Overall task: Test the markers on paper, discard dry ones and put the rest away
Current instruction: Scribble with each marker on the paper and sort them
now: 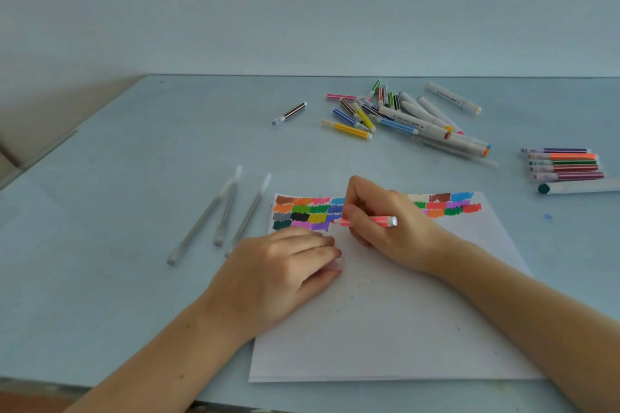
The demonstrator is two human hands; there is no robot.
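Observation:
A white sheet of paper [396, 318] lies on the pale blue table, with rows of coloured scribble patches [302, 213] along its far edge. My right hand [385, 228] grips a thin pink marker [372, 221], tip pointing left onto the paper beside the patches. My left hand [281, 275] rests on the paper's left edge, fingers curled round a small pale cap [336, 264]. A loose pile of markers [396, 114] lies farther back. A neat row of several markers [567, 164] sits at the right.
Three grey pens [221, 214] lie side by side left of the paper. A single brown marker [290, 113] lies apart from the pile. One long white marker with a dark green cap [577, 187] is at the right edge. The table's near edge runs just below the paper.

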